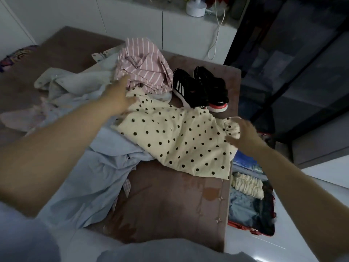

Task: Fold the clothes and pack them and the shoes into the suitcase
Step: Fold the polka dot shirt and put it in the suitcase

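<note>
A cream garment with black dots [175, 140] lies spread across the brown bed [170, 205]. My left hand [117, 97] holds its far left corner. My right hand [243, 133] grips its gathered right edge. Behind it lies a pink striped shirt [143, 65], crumpled. A pair of black shoes [200, 87] with white stripes and red heels stands to the right of the shirt. A light blue garment [98, 173] spreads under my left arm. The red suitcase [251, 203] lies open on the floor at the bed's right side, with folded clothes inside.
White and pale pink clothes [62, 91] are heaped at the left of the bed. A white cabinet [170, 25] with a fan base and a hanging cable stands behind the bed. Dark glass doors [302, 72] fill the right side.
</note>
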Demonstrator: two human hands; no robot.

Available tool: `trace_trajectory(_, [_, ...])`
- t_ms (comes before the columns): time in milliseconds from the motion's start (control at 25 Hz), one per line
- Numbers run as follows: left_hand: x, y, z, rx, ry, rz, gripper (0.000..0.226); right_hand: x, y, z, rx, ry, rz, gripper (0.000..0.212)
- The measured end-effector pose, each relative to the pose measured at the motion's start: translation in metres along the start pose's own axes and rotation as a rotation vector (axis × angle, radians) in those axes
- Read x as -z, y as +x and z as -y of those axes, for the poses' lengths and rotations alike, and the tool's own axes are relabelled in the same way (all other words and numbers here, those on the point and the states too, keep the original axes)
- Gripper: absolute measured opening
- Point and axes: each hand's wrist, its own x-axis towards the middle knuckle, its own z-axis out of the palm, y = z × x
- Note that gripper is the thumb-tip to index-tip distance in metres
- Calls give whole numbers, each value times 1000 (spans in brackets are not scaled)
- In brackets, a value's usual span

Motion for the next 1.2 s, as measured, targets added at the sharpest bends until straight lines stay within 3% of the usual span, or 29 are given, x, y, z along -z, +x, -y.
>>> trace_trajectory(120, [-18,-47,8,-211,74,78,59,-38,-39,-9,177,-64,160,59])
trace_trajectory(200, [-17,-83,14,-269,-13,191,65,-61,-64,-20,161,-190,327,82])
trace_trajectory(240, [-16,-96,19,-295,-6,214,63,-72,-71,-27,167,-276,370,83])
trace_trajectory(360, [-15,-106,27,-335,76,94,38,-83,-77,-30,218,-342,248,61])
trace_trajectory(480, [-2,-97,28,-240,-10,-94,20,-74,-72,-27,472,-384,43,65])
trace_trajectory(640, [14,-123,40,-187,-33,-162,9,-37,-86,-38,538,-299,-84,66])
trace_trajectory(800, [-9,-192,51,-288,98,108,27,-36,-125,-62,514,-331,-52,61])
trace_trajectory(920, [-39,-231,49,-436,326,250,22,-46,-150,-74,418,-318,-62,56])
trace_trajectory(1040, [-61,-248,29,-546,393,178,27,-46,-163,-85,414,-289,-185,49])
trace_trajectory(1200, [-91,-228,-7,-594,487,-91,48,-48,-173,-87,250,-207,-208,44])
